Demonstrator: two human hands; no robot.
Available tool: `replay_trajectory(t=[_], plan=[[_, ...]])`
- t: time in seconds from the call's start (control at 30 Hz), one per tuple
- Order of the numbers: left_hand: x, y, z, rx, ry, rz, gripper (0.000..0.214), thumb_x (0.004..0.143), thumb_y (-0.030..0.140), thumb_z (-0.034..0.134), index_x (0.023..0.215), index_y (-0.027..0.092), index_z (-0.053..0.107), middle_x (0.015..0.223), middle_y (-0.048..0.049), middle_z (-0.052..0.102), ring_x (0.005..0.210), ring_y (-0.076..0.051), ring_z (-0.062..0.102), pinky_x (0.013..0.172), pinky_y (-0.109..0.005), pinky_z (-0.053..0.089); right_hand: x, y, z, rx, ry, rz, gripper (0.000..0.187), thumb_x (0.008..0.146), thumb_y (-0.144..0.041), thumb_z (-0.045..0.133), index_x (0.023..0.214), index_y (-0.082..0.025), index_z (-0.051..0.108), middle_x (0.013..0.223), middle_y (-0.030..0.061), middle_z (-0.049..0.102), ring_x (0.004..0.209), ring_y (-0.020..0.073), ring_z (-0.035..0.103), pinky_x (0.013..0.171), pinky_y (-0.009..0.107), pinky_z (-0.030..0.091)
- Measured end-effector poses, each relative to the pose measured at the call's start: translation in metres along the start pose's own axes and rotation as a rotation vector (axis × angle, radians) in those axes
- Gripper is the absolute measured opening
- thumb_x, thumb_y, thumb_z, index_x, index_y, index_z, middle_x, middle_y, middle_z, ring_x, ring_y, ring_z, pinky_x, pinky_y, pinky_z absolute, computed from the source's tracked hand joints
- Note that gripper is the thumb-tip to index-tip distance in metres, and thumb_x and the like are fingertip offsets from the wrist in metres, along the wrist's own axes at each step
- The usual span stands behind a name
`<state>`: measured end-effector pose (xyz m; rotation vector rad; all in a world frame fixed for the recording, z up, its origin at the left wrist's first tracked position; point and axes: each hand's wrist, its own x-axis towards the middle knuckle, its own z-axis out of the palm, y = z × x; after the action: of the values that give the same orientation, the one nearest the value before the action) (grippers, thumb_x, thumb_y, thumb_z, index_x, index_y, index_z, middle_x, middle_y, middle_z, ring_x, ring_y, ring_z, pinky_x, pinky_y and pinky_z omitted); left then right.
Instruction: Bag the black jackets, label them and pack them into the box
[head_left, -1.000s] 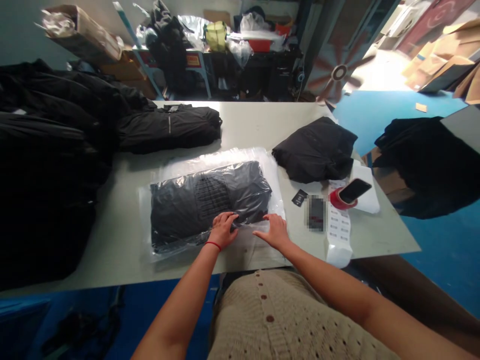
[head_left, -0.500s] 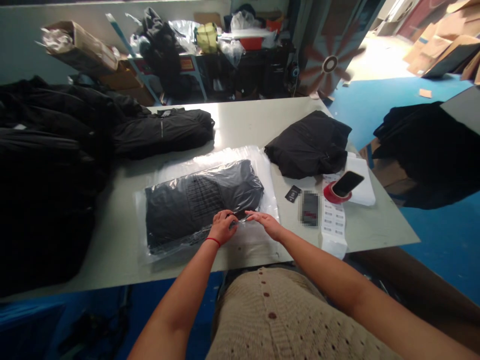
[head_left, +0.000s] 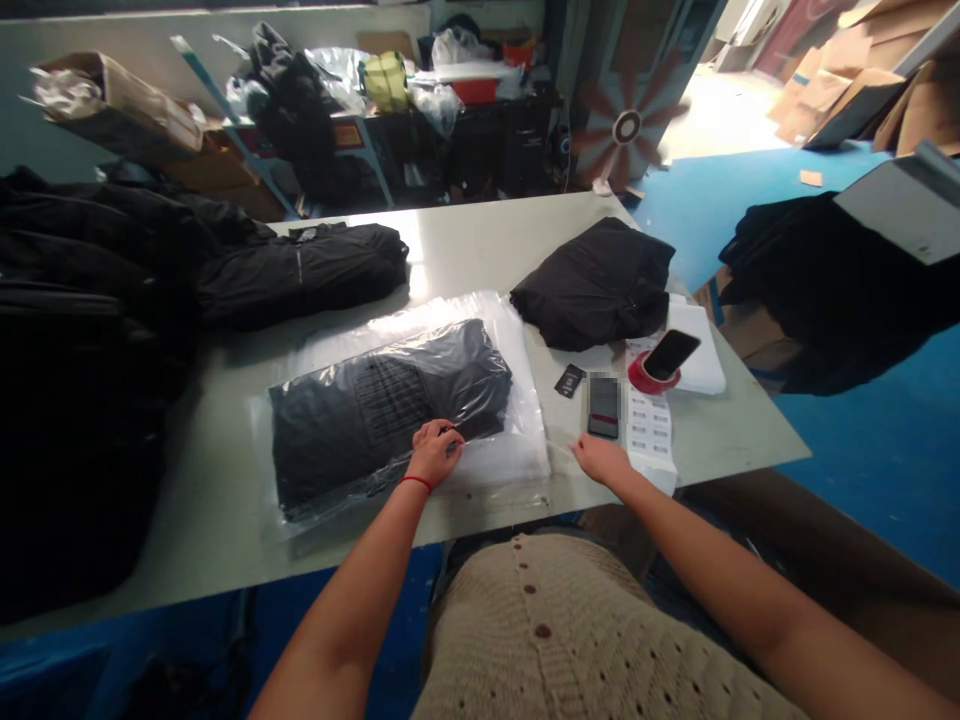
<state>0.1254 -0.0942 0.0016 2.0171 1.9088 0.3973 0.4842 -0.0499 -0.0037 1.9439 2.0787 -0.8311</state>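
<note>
A folded dark garment [head_left: 375, 420] lies sealed inside a clear plastic bag [head_left: 506, 460] on the pale table [head_left: 720, 440]. My left hand [head_left: 433, 452] sits on the bag's near edge, its fingers curled against the film over the garment. Out to the right, past the bag, my right hand [head_left: 602, 460] pinches a thin clear strip [head_left: 559, 447] that runs back toward the bag. Beyond that hand are a pixelated dark item [head_left: 604, 405] and a white strip of printed labels [head_left: 649, 430].
A phone [head_left: 667, 354] rests on a red tape roll [head_left: 645, 378] near a small black tag [head_left: 570, 380]. A folded black garment [head_left: 592, 285] lies behind the bag. Black clothing piles [head_left: 82, 350] crowd the table's left side, and the table's near edge runs just before my body.
My hands have separated: the right hand moved right, drawing out the clear strip, while the left stays on the bag. The view has shifted slightly.
</note>
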Motion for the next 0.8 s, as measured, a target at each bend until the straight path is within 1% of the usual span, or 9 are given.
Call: replay_trajectory(t=[0.1, 0.17, 0.3, 0.37, 0.43, 0.53, 0.63, 0.7, 0.8], plan=[[0.001, -0.001, 0.001, 0.000, 0.006, 0.001, 0.015, 0.082, 0.032, 0.058, 0.085, 0.026, 0.072, 0.114, -0.0068, 0.059, 0.109, -0.025, 0.049, 0.097, -0.043, 0.036, -0.017, 0.034, 0.009, -0.139, 0.013, 0.018, 0.030, 0.074, -0.050, 0.069, 0.078, -0.021, 0.071, 0.081, 0.0151, 0.071, 0.085, 0.0309, 0.068, 0.077, 0.042, 0.048], [0.001, -0.002, 0.001, 0.002, 0.007, -0.002, 0.016, 0.082, 0.033, 0.058, 0.085, 0.026, 0.073, 0.114, -0.0068, 0.059, 0.109, -0.025, 0.049, 0.096, -0.043, 0.036, -0.026, 0.045, 0.011, -0.174, 0.043, -0.035, 0.028, 0.067, -0.051, 0.073, 0.070, -0.023, 0.071, 0.073, 0.0117, 0.069, 0.085, 0.0298, 0.067, 0.081, 0.043, 0.047], [0.002, -0.002, 0.001, 0.003, 0.005, -0.018, 0.016, 0.082, 0.034, 0.059, 0.083, 0.026, 0.073, 0.113, -0.0069, 0.060, 0.108, -0.025, 0.050, 0.095, -0.042, 0.037, -0.027, 0.029, -0.005, -0.257, 0.018, -0.222, 0.024, 0.066, -0.043, 0.076, 0.056, -0.023, 0.067, 0.068, 0.0105, 0.067, 0.091, 0.0328, 0.063, 0.093, 0.050, 0.039], [0.002, -0.002, 0.000, 0.001, 0.006, -0.019, 0.016, 0.082, 0.034, 0.059, 0.083, 0.026, 0.073, 0.113, -0.0068, 0.060, 0.108, -0.025, 0.050, 0.095, -0.042, 0.037, -0.019, 0.009, -0.017, -0.214, 0.140, -0.319, 0.017, 0.073, -0.039, 0.072, 0.070, -0.022, 0.071, 0.078, 0.0107, 0.069, 0.095, 0.0317, 0.061, 0.095, 0.050, 0.037], [0.002, -0.002, 0.000, -0.001, 0.008, -0.020, 0.017, 0.082, 0.035, 0.059, 0.083, 0.026, 0.073, 0.113, -0.0068, 0.061, 0.108, -0.025, 0.050, 0.095, -0.042, 0.037, -0.009, -0.011, -0.023, -0.134, 0.302, -0.382, 0.022, 0.078, -0.038, 0.068, 0.092, -0.021, 0.071, 0.094, 0.0114, 0.069, 0.100, 0.0302, 0.058, 0.098, 0.049, 0.035], [0.002, -0.002, -0.001, -0.003, 0.007, -0.029, 0.017, 0.081, 0.035, 0.059, 0.084, 0.026, 0.073, 0.112, -0.0066, 0.061, 0.107, -0.025, 0.051, 0.095, -0.041, 0.037, 0.008, -0.034, -0.016, -0.074, 0.412, -0.498, 0.057, 0.073, -0.041, 0.073, 0.125, -0.020, 0.058, 0.125, 0.0148, 0.060, 0.122, 0.0332, 0.047, 0.108, 0.050, 0.026], [0.002, -0.002, -0.002, -0.010, 0.004, -0.042, 0.015, 0.081, 0.035, 0.060, 0.083, 0.027, 0.072, 0.112, -0.0061, 0.061, 0.106, -0.025, 0.051, 0.095, -0.041, 0.038, 0.026, -0.047, 0.003, -0.063, 0.404, -0.613, 0.085, 0.069, -0.043, 0.076, 0.143, -0.020, 0.040, 0.147, 0.0154, 0.041, 0.139, 0.0354, 0.027, 0.115, 0.053, 0.012], [0.002, -0.001, -0.002, -0.018, 0.004, -0.048, 0.014, 0.080, 0.034, 0.060, 0.083, 0.027, 0.072, 0.112, -0.0060, 0.061, 0.107, -0.025, 0.051, 0.095, -0.042, 0.038, 0.036, -0.052, 0.014, -0.066, 0.381, -0.664, 0.078, 0.074, -0.037, 0.072, 0.144, -0.023, 0.039, 0.150, 0.0129, 0.038, 0.142, 0.0332, 0.023, 0.116, 0.052, 0.010], [0.001, -0.001, -0.002, -0.026, 0.001, -0.053, 0.014, 0.080, 0.034, 0.061, 0.082, 0.027, 0.072, 0.112, -0.0061, 0.061, 0.107, -0.025, 0.051, 0.095, -0.042, 0.038, 0.049, -0.050, 0.017, -0.079, 0.340, -0.746, 0.048, 0.083, -0.020, 0.060, 0.130, -0.029, 0.056, 0.144, 0.0063, 0.048, 0.140, 0.0272, 0.030, 0.116, 0.048, 0.014]])
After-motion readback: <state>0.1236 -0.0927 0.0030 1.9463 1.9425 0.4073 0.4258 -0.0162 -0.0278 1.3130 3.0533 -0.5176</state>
